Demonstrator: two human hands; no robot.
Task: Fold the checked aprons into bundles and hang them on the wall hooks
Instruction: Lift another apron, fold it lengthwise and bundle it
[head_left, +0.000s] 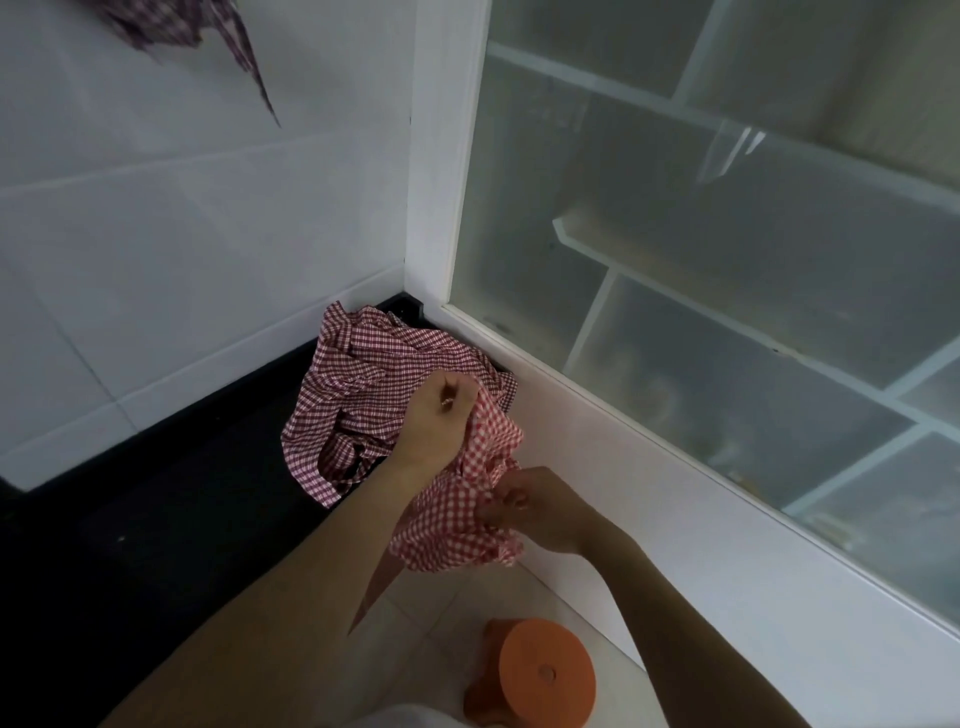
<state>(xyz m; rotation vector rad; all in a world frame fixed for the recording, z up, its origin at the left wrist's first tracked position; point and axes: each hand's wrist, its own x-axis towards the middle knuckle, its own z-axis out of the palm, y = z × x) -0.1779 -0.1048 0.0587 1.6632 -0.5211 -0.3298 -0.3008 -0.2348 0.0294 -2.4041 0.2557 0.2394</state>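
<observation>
A red-and-white checked apron (457, 514) is bunched between both hands in front of the window frame. My left hand (436, 421) grips its upper part with curled fingers. My right hand (535, 506) pinches the lower bunch from the right. Behind them a heap of finer-checked aprons (363, 384) lies on the dark counter (156, 509) in the corner. Another checked apron (182, 26) hangs on the tiled wall at the top left; its hook is out of view.
A frosted window (727, 260) with white bars fills the right side above a white sill (649, 493). An orange round stool (540, 675) stands on the pale floor below my arms. White wall tiles (182, 234) rise behind the counter.
</observation>
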